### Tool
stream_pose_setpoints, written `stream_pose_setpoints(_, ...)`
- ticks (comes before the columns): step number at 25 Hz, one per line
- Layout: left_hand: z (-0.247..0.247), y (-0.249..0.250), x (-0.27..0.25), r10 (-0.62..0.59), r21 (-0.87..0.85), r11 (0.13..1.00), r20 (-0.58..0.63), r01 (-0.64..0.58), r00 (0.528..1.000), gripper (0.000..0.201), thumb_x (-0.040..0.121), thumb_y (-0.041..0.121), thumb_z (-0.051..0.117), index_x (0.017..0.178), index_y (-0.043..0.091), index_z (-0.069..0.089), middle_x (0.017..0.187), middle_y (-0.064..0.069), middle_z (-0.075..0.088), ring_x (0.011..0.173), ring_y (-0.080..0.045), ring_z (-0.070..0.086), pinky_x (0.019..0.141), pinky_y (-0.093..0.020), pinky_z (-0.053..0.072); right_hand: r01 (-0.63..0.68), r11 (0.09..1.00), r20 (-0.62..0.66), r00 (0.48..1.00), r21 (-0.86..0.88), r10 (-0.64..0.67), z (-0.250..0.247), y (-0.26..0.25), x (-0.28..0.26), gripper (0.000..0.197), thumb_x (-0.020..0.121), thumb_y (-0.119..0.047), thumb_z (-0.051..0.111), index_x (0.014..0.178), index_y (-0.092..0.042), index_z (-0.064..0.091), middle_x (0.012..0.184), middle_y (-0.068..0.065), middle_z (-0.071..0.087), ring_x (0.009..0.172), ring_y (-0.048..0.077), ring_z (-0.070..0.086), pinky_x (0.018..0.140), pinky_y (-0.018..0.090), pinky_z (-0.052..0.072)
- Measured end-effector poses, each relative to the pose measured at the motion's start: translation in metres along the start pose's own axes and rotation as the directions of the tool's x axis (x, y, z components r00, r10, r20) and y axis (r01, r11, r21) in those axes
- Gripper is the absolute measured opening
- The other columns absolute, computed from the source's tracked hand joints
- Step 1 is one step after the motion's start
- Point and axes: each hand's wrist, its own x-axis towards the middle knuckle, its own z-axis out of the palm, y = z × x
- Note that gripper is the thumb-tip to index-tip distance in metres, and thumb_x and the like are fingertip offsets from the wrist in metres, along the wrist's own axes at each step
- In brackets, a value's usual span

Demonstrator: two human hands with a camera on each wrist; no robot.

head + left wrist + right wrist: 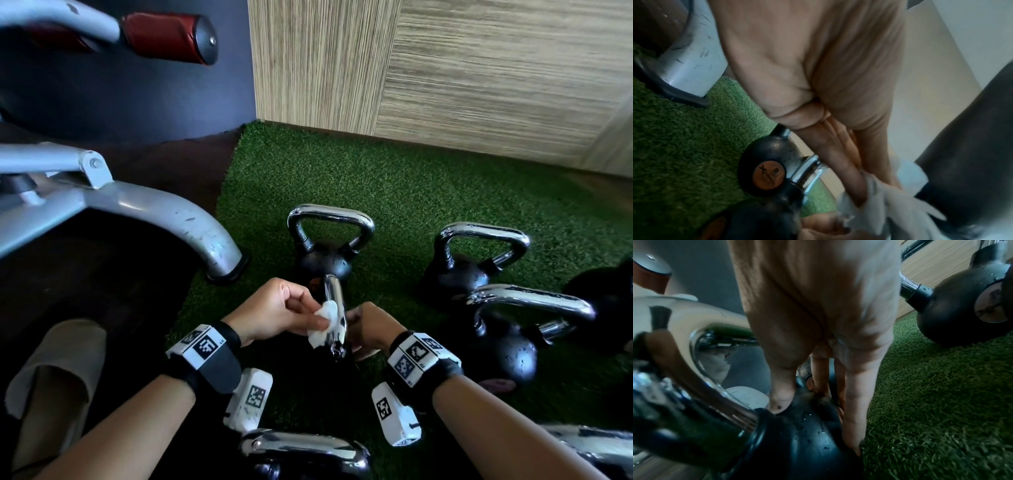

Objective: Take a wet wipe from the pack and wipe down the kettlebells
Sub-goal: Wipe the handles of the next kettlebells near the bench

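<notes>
Kettlebell (337, 318) between both hands, more kettlebells (469, 263) beside, bench leg (191, 222) left.

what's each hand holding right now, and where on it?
Left hand pinches the wet wipe against the handle. Right hand steadies the kettlebell by its body.

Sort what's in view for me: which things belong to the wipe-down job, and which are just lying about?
In the job:
- wet wipe, pinched in the left hand
- chrome handle of the kettlebell being wiped
- right hand, steadying that kettlebell's black body
- other kettlebells on the turf, due for wiping

Just lying about:
- grey machine frame
- red roller pad
- green turf
</notes>
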Motion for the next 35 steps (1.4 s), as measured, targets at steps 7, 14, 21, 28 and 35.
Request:
stream_pose_setpoints(7, 0.006, -0.004, -0.012, 0.106, 0.188, 0.975, 0.075, -0.119, 0.991, 0.023, 0.068, 0.001, 0.091, 0.072, 0.021, 0.080, 0.075, 0.002, 0.078, 0.071, -0.004, 0.071, 0.070, -0.018, 0.054, -0.001, 1.000, -0.039, 0.999, -0.008, 0.001, 0.002, 0.005, 0.004, 0.022, 0.084, -0.005, 0.071, 0.105, -0.010, 0.074, 0.083, 0.013, 0.073, 0.069, 0.022, 0.070, 0.069, 0.040, 0.065)
stream_pose_setpoints(14, 0.015, -0.026, -0.022, 0.136, 0.412, 0.900, 0.049, -0.144, 0.990, 0.012, 0.079, 0.011, 0.083, 0.085, 0.022, 0.084, 0.082, 0.010, 0.079, 0.083, -0.006, 0.075, 0.078, -0.019, 0.054, -0.021, 0.999, -0.108, 0.994, -0.042, 0.016, 0.010, 0.009, 0.012, 0.021, 0.075, -0.024, 0.085, 0.092, -0.014, 0.076, 0.066, 0.003, 0.070, 0.047, 0.013, 0.062, 0.057, 0.035, 0.063)
stream_pose_setpoints(21, -0.012, 0.000, -0.016, 0.067, 0.208, 0.978, -0.263, -0.012, 0.963, 0.021, 0.077, 0.013, 0.088, 0.093, 0.018, 0.077, 0.083, 0.000, 0.080, 0.077, -0.007, 0.074, 0.071, -0.019, 0.056, 0.028, 0.908, -0.209, 0.970, -0.418, -0.126, -0.032, -0.036, -0.022, 0.017, 0.076, -0.025, 0.080, 0.091, -0.017, 0.081, 0.083, 0.003, 0.076, 0.072, 0.016, 0.071, 0.072, 0.028, 0.059)
stream_pose_setpoints(28, -0.030, 0.036, 0.001, -0.081, -0.356, 0.932, -0.378, -0.064, 0.922, 0.028, 0.084, 0.010, 0.077, 0.108, -0.003, 0.071, 0.104, -0.016, 0.077, 0.096, -0.020, 0.075, 0.078, -0.022, 0.061, 0.535, 0.825, -0.050, 0.843, 0.182, -0.536, -0.050, -0.105, -0.076, 0.014, 0.079, -0.017, 0.086, 0.093, -0.018, 0.081, 0.083, 0.005, 0.079, 0.071, 0.013, 0.071, 0.069, 0.027, 0.061)
stream_pose_setpoints(35, -0.022, 0.036, 0.006, -0.062, -0.467, 0.881, -0.269, -0.074, 0.961, 0.026, 0.086, 0.020, 0.068, 0.110, 0.010, 0.075, 0.098, -0.005, 0.077, 0.086, -0.011, 0.069, 0.075, -0.019, 0.052, 0.542, 0.612, -0.279, 0.834, 0.576, -0.476, -0.016, -0.104, -0.066, 0.031, 0.079, -0.003, 0.083, 0.108, 0.005, 0.073, 0.100, 0.022, 0.077, 0.082, 0.024, 0.075, 0.072, 0.033, 0.064)
